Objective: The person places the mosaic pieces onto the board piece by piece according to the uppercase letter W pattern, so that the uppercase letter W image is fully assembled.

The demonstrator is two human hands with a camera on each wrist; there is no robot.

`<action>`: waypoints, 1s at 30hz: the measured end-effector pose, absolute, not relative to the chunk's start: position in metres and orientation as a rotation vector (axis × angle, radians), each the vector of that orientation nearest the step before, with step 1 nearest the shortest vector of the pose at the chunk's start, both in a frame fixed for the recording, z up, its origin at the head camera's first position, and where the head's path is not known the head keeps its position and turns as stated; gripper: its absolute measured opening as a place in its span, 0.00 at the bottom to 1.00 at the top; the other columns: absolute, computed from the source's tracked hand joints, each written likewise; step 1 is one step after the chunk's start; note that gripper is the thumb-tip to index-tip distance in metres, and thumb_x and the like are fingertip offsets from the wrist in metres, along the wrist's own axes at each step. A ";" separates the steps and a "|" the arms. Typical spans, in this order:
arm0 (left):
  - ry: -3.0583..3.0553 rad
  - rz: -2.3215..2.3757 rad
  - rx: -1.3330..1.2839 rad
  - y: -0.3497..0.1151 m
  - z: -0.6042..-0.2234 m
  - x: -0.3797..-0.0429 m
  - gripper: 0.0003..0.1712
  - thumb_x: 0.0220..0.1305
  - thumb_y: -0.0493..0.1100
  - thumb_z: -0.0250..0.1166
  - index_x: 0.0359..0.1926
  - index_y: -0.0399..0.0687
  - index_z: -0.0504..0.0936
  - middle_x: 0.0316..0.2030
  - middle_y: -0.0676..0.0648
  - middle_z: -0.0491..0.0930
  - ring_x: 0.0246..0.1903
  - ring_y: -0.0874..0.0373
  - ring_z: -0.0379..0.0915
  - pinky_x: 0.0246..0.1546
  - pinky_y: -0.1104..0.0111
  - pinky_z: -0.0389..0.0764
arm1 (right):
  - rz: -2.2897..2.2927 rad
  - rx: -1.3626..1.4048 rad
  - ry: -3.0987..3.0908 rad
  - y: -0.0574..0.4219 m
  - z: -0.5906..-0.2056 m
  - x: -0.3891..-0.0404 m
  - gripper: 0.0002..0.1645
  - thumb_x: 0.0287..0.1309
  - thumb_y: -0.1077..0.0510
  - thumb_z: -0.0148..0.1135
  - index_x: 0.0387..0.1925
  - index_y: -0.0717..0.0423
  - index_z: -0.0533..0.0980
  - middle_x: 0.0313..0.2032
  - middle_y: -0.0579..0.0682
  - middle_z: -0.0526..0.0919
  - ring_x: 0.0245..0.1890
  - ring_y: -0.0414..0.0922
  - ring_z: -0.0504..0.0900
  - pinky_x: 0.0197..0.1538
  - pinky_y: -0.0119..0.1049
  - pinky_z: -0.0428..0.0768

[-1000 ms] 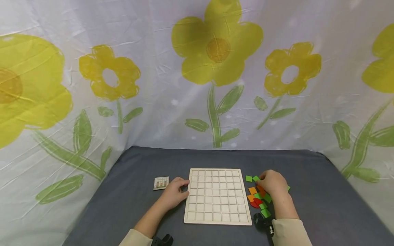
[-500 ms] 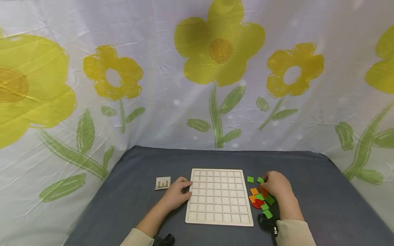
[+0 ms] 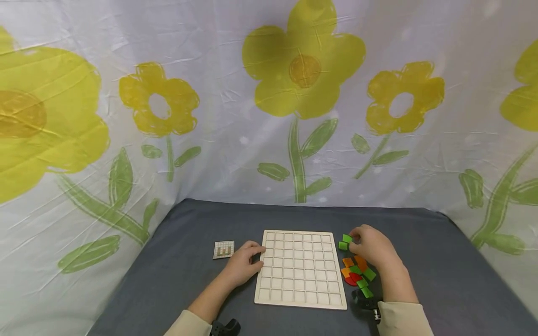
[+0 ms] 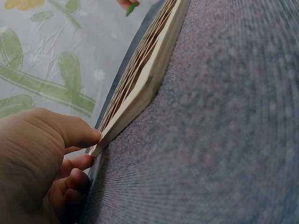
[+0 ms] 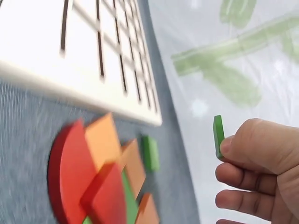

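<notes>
A pale wooden grid board (image 3: 300, 270) lies flat on the table. My left hand (image 3: 241, 264) touches its left edge; the thumb and a finger (image 4: 79, 162) rest against the rim in the left wrist view. My right hand (image 3: 373, 245) pinches a green square tile (image 5: 218, 136) between thumb and fingers, raised above the table and tilted. Just below it, another green tile (image 3: 343, 245) lies beside the board. Closer to me is a loose pile with orange tiles (image 3: 360, 262), green tiles (image 3: 369, 274) and red rounded pieces (image 3: 351, 279).
A small card (image 3: 223, 249) printed with a coloured grid lies left of the board. Dark grey cloth (image 3: 201, 219) covers the table, and a white flowered curtain (image 3: 227, 154) hangs behind it. Black wrist devices (image 3: 226, 328) sit under both sleeves.
My right hand has drawn a green tile away from the pile and lifted it toward the lone green tile by the board. The left hand stays at the board's edge. The head view shifts slightly.
</notes>
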State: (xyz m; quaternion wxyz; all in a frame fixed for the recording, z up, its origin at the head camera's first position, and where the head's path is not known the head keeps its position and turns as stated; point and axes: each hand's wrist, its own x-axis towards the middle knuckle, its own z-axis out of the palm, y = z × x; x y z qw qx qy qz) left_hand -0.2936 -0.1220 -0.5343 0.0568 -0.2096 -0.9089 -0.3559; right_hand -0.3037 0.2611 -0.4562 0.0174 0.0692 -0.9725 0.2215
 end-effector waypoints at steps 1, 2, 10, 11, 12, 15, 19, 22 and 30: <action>-2.754 -1.084 -0.637 -0.122 -0.534 -0.294 0.22 0.65 0.36 0.68 0.59 0.39 0.84 0.53 0.47 0.76 0.29 0.65 0.64 0.32 0.66 0.70 | 0.684 0.244 -3.011 0.258 -0.453 -0.303 0.19 0.58 0.60 0.67 0.50 0.65 0.82 0.44 0.56 0.81 0.41 0.54 0.81 0.46 0.55 0.80; -2.752 -1.089 -0.636 -0.122 -0.534 -0.295 0.22 0.65 0.36 0.68 0.59 0.39 0.84 0.53 0.48 0.76 0.29 0.65 0.64 0.32 0.66 0.70 | 0.685 0.268 -3.005 0.254 -0.450 -0.302 0.19 0.59 0.60 0.67 0.50 0.65 0.82 0.44 0.56 0.81 0.41 0.54 0.81 0.46 0.54 0.80; -2.751 -1.105 -0.632 -0.121 -0.534 -0.299 0.21 0.65 0.36 0.68 0.59 0.41 0.84 0.53 0.48 0.76 0.30 0.64 0.65 0.32 0.66 0.71 | 0.615 0.458 -2.995 0.225 -0.446 -0.298 0.14 0.59 0.61 0.69 0.47 0.60 0.85 0.40 0.50 0.79 0.36 0.47 0.78 0.42 0.47 0.80; -2.752 -1.104 -0.632 -0.120 -0.534 -0.299 0.21 0.65 0.36 0.68 0.59 0.41 0.84 0.53 0.48 0.76 0.30 0.64 0.65 0.32 0.66 0.71 | 0.611 0.469 -2.999 0.222 -0.447 -0.298 0.14 0.59 0.61 0.69 0.47 0.60 0.85 0.39 0.50 0.79 0.35 0.45 0.76 0.41 0.46 0.79; -2.754 -1.108 -0.632 -0.120 -0.534 -0.300 0.21 0.65 0.36 0.68 0.59 0.41 0.84 0.53 0.48 0.76 0.30 0.64 0.65 0.32 0.66 0.71 | 0.597 0.479 -3.005 0.219 -0.448 -0.298 0.14 0.59 0.61 0.69 0.47 0.59 0.85 0.38 0.49 0.79 0.33 0.44 0.75 0.40 0.45 0.78; -2.756 -1.108 -0.635 -0.120 -0.534 -0.301 0.20 0.66 0.36 0.68 0.59 0.41 0.84 0.52 0.49 0.76 0.31 0.63 0.66 0.33 0.66 0.71 | 0.586 0.501 -3.031 0.211 -0.452 -0.299 0.14 0.58 0.60 0.72 0.46 0.58 0.86 0.35 0.48 0.78 0.31 0.43 0.73 0.37 0.43 0.76; -2.757 -1.111 -0.636 -0.119 -0.533 -0.301 0.20 0.66 0.36 0.68 0.59 0.42 0.84 0.52 0.49 0.76 0.31 0.62 0.66 0.33 0.66 0.71 | 0.545 0.538 -3.050 0.203 -0.458 -0.301 0.12 0.57 0.61 0.73 0.44 0.57 0.87 0.35 0.46 0.79 0.32 0.43 0.74 0.39 0.43 0.78; -2.756 -1.120 -0.679 -0.112 -0.532 -0.306 0.20 0.66 0.36 0.68 0.59 0.42 0.84 0.52 0.49 0.76 0.31 0.62 0.66 0.34 0.66 0.71 | 0.490 0.545 -3.038 0.207 -0.463 -0.297 0.08 0.56 0.65 0.69 0.38 0.53 0.87 0.32 0.44 0.79 0.31 0.41 0.73 0.37 0.41 0.75; -2.727 -1.139 -0.878 -0.078 -0.530 -0.320 0.20 0.66 0.36 0.69 0.59 0.42 0.84 0.52 0.49 0.76 0.29 0.64 0.65 0.33 0.66 0.71 | 0.398 0.380 -3.017 0.232 -0.471 -0.272 0.13 0.58 0.68 0.65 0.25 0.46 0.80 0.27 0.42 0.70 0.26 0.42 0.64 0.32 0.39 0.62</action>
